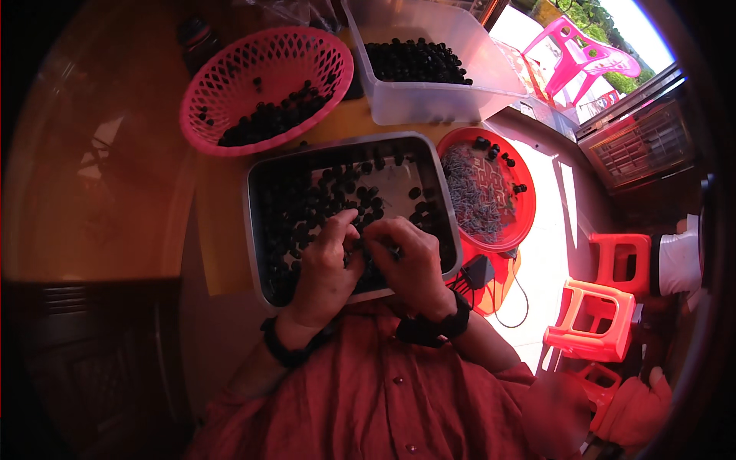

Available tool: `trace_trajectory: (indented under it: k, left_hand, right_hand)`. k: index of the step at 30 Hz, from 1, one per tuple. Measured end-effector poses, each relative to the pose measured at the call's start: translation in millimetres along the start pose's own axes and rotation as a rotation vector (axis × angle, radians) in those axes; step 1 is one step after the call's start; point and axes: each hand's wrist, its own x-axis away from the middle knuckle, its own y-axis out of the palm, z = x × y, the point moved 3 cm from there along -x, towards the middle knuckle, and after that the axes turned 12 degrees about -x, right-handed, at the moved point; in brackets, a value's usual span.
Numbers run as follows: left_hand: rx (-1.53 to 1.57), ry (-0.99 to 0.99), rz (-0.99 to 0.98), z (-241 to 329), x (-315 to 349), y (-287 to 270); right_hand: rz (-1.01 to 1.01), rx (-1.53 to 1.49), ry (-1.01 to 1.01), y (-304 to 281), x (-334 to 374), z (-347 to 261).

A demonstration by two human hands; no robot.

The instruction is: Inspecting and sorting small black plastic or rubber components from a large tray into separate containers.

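Over a metal tray [255,222] of small black round pieces [326,184], my two hands work close together. My left hand [328,268] is closed, thumb and forefinger pinched near its neighbour. Beside it, my right hand [414,264] is closed in a pinch too. What sits between the fingertips is small, dark and mostly hidden. To the right of the tray, a red round tray [526,215] holds many thin grey pin-like pieces [474,195] and several black pieces along its edge.
A pink lattice basket [207,84] and a translucent plastic bin [414,107], both with black pieces, stand behind the metal tray. A black adapter [479,272] with a cable lies at right. Red stools [590,318], a pink chair [579,57] and another person's hand [640,410] are further right.
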Motion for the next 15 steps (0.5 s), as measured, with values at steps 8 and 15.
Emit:
trace_trajectory:
  k: [8,15]
  left_hand:
    - [-0.084,0.063,-0.003,4,4,3]
    - [-0.035,0.139,-0.006,1,8,9]
  right_hand:
    - [-0.072,0.132,-0.164,4,2,-8]
    - [-0.188,-0.04,0.078,-3,9,0]
